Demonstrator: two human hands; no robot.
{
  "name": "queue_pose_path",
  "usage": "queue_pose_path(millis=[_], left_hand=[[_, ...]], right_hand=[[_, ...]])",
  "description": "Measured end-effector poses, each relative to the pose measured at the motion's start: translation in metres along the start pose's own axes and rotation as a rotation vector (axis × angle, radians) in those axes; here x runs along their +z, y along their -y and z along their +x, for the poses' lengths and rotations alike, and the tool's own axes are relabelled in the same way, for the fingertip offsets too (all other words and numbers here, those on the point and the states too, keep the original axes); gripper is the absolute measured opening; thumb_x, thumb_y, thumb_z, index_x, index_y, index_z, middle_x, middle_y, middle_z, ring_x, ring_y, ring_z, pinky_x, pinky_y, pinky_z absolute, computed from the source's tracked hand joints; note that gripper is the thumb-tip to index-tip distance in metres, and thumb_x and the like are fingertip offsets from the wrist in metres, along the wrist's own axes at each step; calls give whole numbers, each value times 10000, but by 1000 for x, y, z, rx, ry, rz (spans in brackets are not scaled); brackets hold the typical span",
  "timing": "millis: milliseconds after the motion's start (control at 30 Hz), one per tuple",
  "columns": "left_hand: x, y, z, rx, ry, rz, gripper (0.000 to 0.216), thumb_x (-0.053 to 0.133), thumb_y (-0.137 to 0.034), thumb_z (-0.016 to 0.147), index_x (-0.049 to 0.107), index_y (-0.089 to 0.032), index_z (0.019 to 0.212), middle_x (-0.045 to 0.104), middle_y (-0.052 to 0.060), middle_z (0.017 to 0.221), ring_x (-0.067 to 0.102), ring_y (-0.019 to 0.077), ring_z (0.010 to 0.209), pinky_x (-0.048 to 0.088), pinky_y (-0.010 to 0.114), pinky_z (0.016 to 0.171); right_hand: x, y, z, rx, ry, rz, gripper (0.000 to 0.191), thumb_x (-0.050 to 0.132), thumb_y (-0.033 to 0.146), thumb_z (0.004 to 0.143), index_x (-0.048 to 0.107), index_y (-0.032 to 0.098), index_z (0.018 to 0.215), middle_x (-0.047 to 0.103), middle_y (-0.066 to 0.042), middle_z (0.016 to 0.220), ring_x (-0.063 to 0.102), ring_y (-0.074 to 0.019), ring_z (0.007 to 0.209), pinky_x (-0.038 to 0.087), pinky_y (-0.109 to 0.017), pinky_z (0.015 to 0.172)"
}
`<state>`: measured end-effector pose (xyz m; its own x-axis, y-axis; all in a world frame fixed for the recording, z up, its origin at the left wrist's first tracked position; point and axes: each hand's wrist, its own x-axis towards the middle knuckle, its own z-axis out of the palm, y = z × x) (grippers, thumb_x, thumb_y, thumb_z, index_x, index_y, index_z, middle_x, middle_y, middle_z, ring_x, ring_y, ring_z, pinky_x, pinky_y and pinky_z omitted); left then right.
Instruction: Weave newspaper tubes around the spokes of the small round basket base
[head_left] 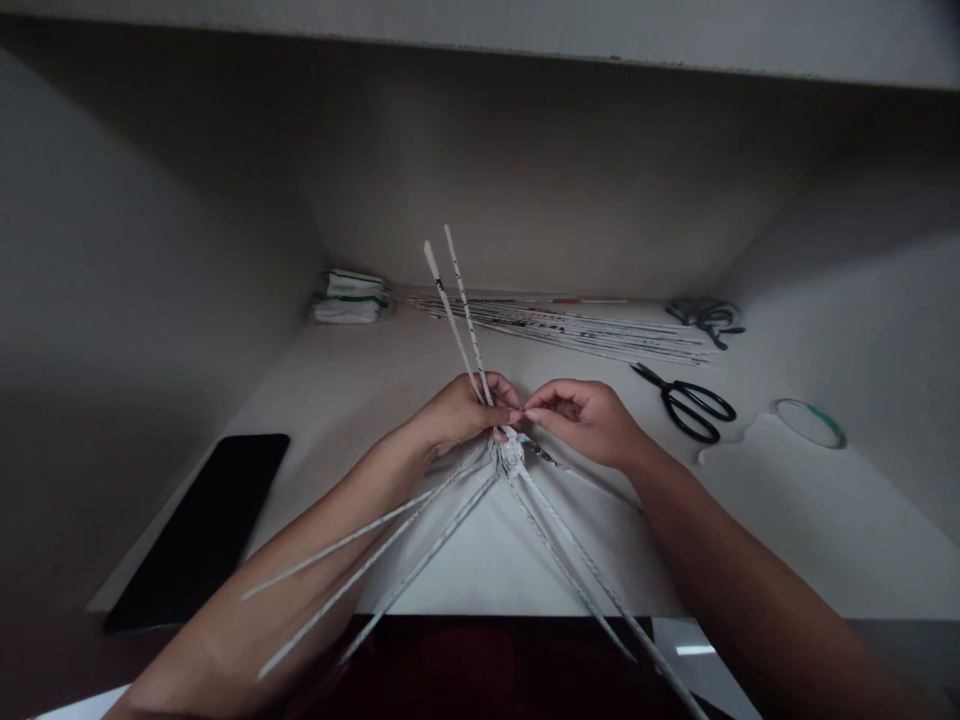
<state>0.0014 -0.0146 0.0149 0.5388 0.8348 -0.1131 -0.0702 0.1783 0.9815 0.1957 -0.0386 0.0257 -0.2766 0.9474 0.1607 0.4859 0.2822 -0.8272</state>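
Note:
A small woven knot of rolled paper sticks [511, 452] sits between both hands above a white desk [465, 560]. Several sticks fan out from it toward me, left and right. My left hand [461, 412] is closed on two upright paper sticks [459, 305] that point up and away. Just to the right of the knot, my right hand [589, 418] pinches its fingertips together on a stick end. The fingertips of both hands almost touch.
A pile of spare paper sticks [577, 328] lies along the back of the desk. Black scissors [690, 402] and a tape roll [810, 422] lie at the right, a black phone [202, 525] at the left, and a white-green packet [351, 297] sits in the back left corner. Walls enclose the desk.

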Motion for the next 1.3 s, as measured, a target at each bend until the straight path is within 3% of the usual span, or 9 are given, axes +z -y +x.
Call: queue_pose_path(millis=[200,400,567,833,1033,1300], left_hand=[[1,-6,-4,-8,11,-2,232,764,-216,646,620,-119,800,635,19,688,626,121,620,509,238,565],[2,-12,-7,-39,-4,-8,163,690,-236,683,633,-122,785,665,55,740,638,141,667,507,246,567],[4,-8,-5,-50,-39,-2,184,729,-232,662,608,-125,749,651,40,705,619,125,634,477,229,543],[2,-6,-4,-13,9,-36,251,782,-218,617,610,-108,763,598,-2,636,575,98,578,460,235,559],[4,-4,-1,-3,-72,20,358,795,-216,593,587,-124,870,622,-2,663,573,100,544,465,241,542],[4,3,1,51,-105,266,187,699,-291,686,645,-125,752,615,4,627,545,94,526,451,218,527]], right_hand=[[2,-9,4,120,96,258,258,666,418,775,645,161,788,628,-3,674,524,-107,600,402,-242,585],[4,-7,3,331,160,486,315,722,449,711,626,156,772,574,12,594,479,-85,535,267,-213,475],[5,-4,3,307,151,476,308,721,438,701,629,149,750,584,0,620,470,-82,538,254,-216,470],[5,-1,2,285,103,466,327,727,452,690,621,146,735,557,22,572,456,-75,520,269,-212,473],[6,-2,3,370,76,533,331,754,440,667,616,143,718,572,6,605,474,-74,535,276,-198,462],[9,-5,4,440,95,686,315,777,398,649,597,141,681,556,9,609,445,-60,492,162,-191,391]])
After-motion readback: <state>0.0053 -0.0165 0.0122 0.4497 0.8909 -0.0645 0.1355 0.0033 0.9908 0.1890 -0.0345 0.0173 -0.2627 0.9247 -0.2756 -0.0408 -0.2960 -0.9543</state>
